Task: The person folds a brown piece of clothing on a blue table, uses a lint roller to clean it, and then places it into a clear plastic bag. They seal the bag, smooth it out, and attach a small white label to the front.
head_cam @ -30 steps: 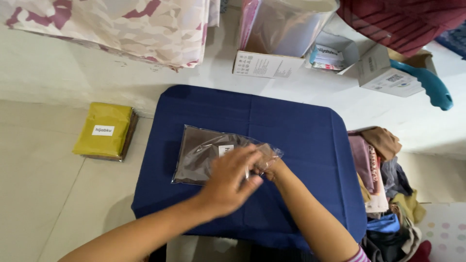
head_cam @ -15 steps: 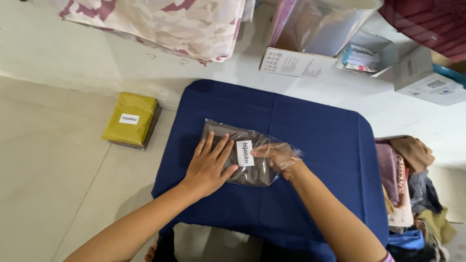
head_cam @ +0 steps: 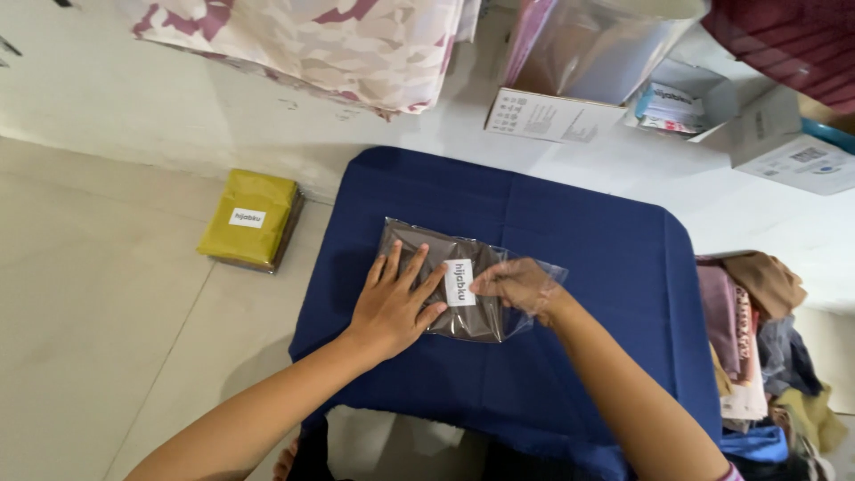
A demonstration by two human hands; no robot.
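We press our left hand (head_cam: 392, 303), fingers spread wide and flat, on the clear bag of brown cloth (head_cam: 463, 281) mid-way across the blue-covered table (head_cam: 588, 223), pinning it against sliding. Our right hand (head_cam: 517, 285) sits inside the bag's right opening, fingers curled narrow on the cloth, apparently seating it.

Bagged cloth (head_cam: 463, 281) lies on table (head_cam: 606, 232), packet (head_cam: 249, 218) left.

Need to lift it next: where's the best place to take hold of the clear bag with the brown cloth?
Probably the clear bag's right end, coming from the right: the film there looks slack and lies around the right hand. The left hand presses flat on the left part.
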